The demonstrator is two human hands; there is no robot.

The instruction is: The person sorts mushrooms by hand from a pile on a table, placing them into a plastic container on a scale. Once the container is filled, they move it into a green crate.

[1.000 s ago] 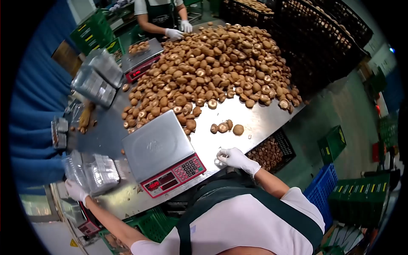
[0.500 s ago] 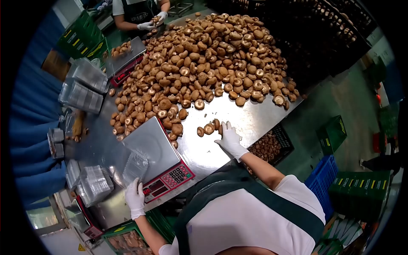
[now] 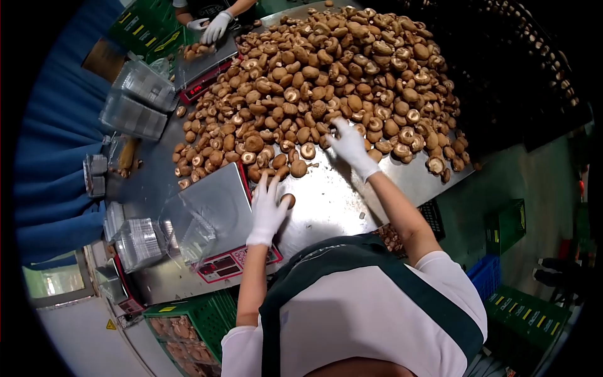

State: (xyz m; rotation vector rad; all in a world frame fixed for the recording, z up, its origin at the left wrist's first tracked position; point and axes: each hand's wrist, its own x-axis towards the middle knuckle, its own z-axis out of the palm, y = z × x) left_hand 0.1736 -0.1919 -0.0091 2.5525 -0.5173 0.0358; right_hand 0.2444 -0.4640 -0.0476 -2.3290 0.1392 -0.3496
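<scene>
Brown mushroom (image 3: 289, 200) lies beside left hand (image 3: 267, 210); right hand (image 3: 348, 146) touches mushroom pile (image 3: 326, 69).

Your single camera rides on your head, facing forward and steeply down over your chest. The shiny steel table (image 3: 333, 195) lies close below, with the heap of brown mushrooms (image 3: 326, 75) beyond.

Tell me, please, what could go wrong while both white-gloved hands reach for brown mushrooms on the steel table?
The white-gloved right hand rests on the edge of the big heap of brown mushrooms; loosened ones might roll toward the near edge of the shiny steel table and drop.
The white-gloved left hand reaches for a single brown mushroom beside the grey weighing scale; its forearm could nudge the light clear plastic tray lying on the platform.
</scene>
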